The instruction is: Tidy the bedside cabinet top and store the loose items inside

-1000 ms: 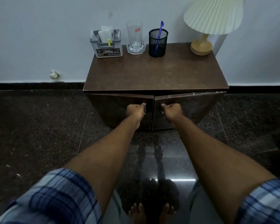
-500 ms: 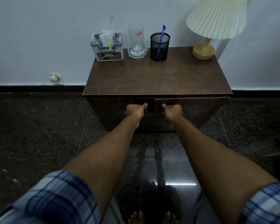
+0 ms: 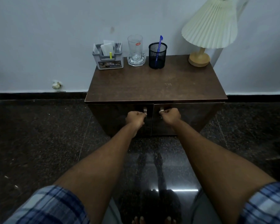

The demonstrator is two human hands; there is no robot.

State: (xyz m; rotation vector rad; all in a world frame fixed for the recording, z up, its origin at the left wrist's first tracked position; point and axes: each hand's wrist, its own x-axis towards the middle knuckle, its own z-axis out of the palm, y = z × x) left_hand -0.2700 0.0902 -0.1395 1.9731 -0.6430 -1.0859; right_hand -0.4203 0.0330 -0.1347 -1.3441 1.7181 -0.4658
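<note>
Gripping the two metal pulls of a bedside cabinet, a person's left hand curls round the left handle and the right hand round the right handle, knuckles close together at the centre seam. Both fists are tight on the metal. The left door and right door appear to sit flush under the cabinet top, so whatever is stored inside is hidden.

The brown top is bare at the front. Along its back edge, against the wall, stand a grey desk organiser with papers, a clear glass mug, a black mesh pen cup holding a blue pen, and, in the right rear corner, a pleated table lamp. No loose items show on the top, which suggests the job is at or near its close.

With the doors this near shut, the sound approach is to press both in evenly until they seat, then let go of the pulls gently. A jolt could rattle the mug or rock the lamp, both standing on the same top.
</note>
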